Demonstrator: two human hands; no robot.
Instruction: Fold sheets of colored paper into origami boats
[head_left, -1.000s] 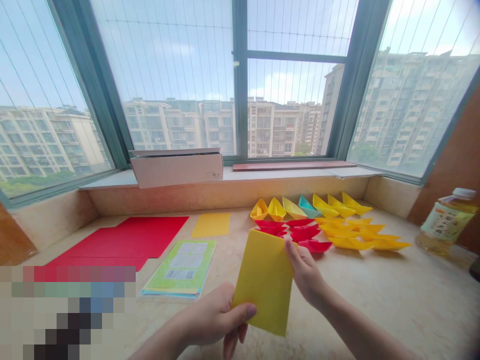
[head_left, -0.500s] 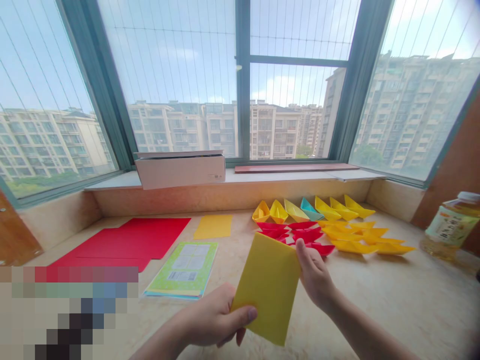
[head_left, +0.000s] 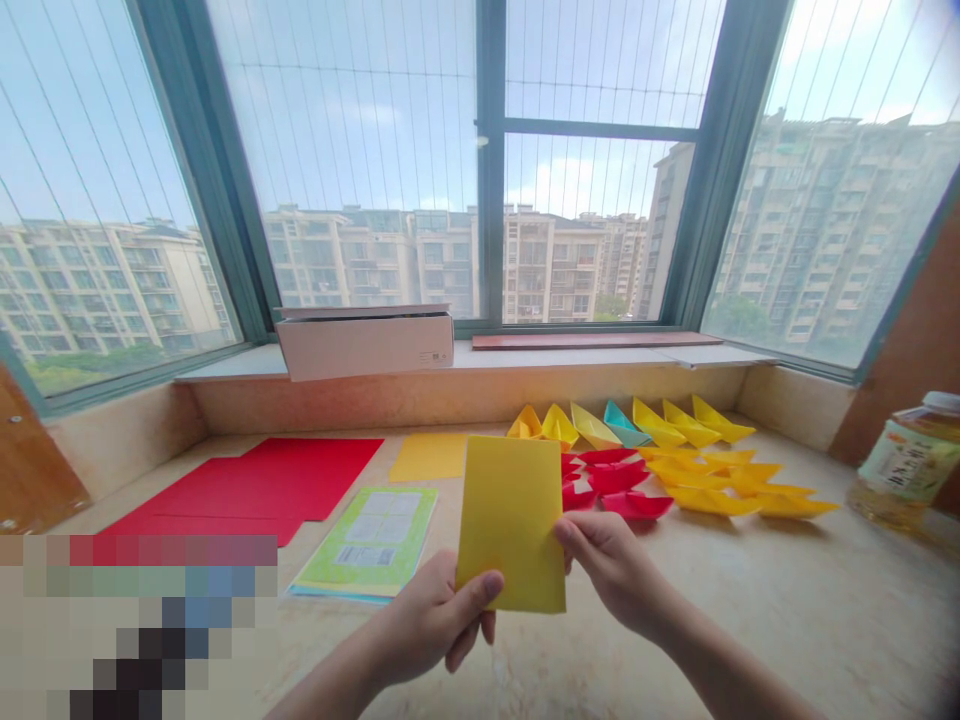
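A folded-looking rectangle of yellow paper (head_left: 511, 515) is held up over the counter, nearly upright. My left hand (head_left: 442, 615) is closed on its lower left corner, thumb on the front face and fingers behind. My right hand (head_left: 611, 565) pinches the right edge about midway up, thumb in front. Behind the paper, several red paper boats (head_left: 634, 505) are partly covered by it. Several yellow paper boats (head_left: 716, 498) stand to their right, and a teal paper boat (head_left: 624, 425) is in the back row among yellow ones.
Red paper sheets (head_left: 247, 485) lie at the left, beside a flat yellow sheet (head_left: 427, 457). Nearer is a green-covered paper pack (head_left: 367, 540). A white box (head_left: 366, 345) rests on the window ledge. A plastic bottle (head_left: 907, 465) of amber liquid stands at the right.
The yellow paper has turned from a slant to nearly upright and moved slightly left. My right hand has slid from its upper right corner down to the middle of the right edge.
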